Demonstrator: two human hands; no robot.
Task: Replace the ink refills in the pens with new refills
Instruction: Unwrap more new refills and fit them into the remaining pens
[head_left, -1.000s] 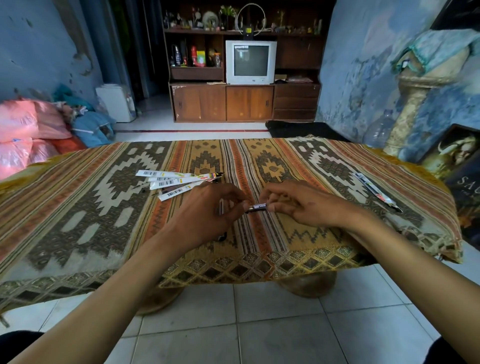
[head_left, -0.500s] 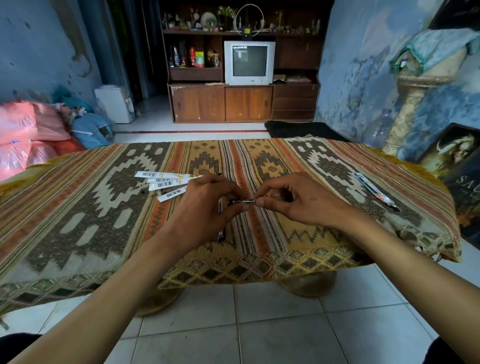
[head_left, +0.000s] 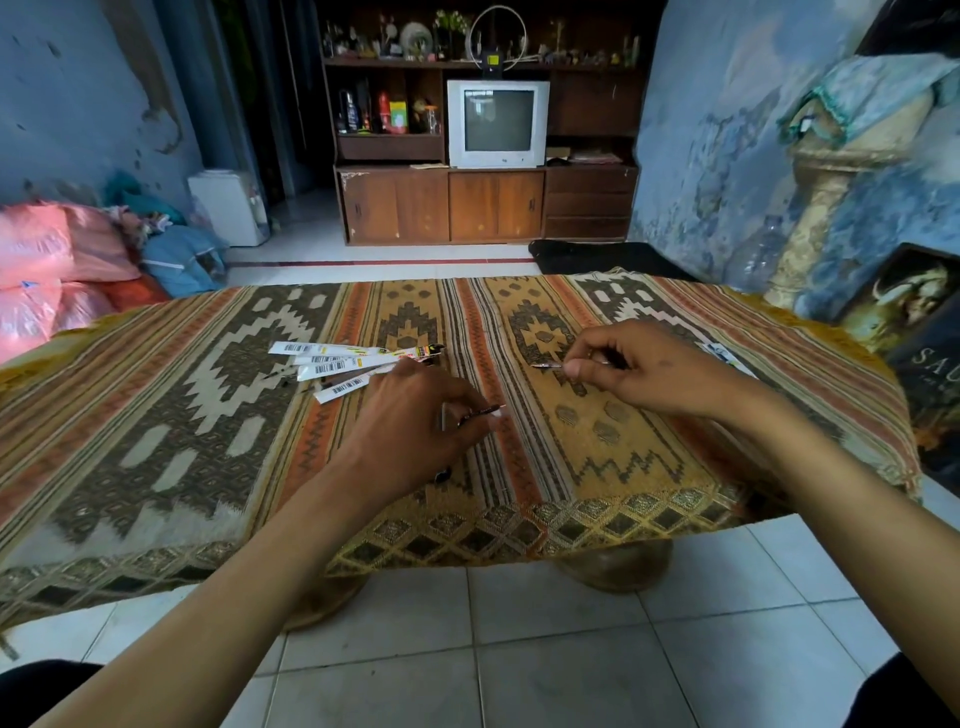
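Both hands are working over the patterned cloth: left hand (head_left: 415, 421) is pinching a dark pen barrel (head_left: 483, 412), right hand (head_left: 634, 366) is pinching a thin refill (head_left: 548, 366) just removed, I'm judging. Packaged refills (head_left: 337, 364) are lying far left; next I'm needing one unwrapped.

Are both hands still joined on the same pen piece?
No: the left hand grips the pen barrel, while the right hand pinches a thin refill apart from it.
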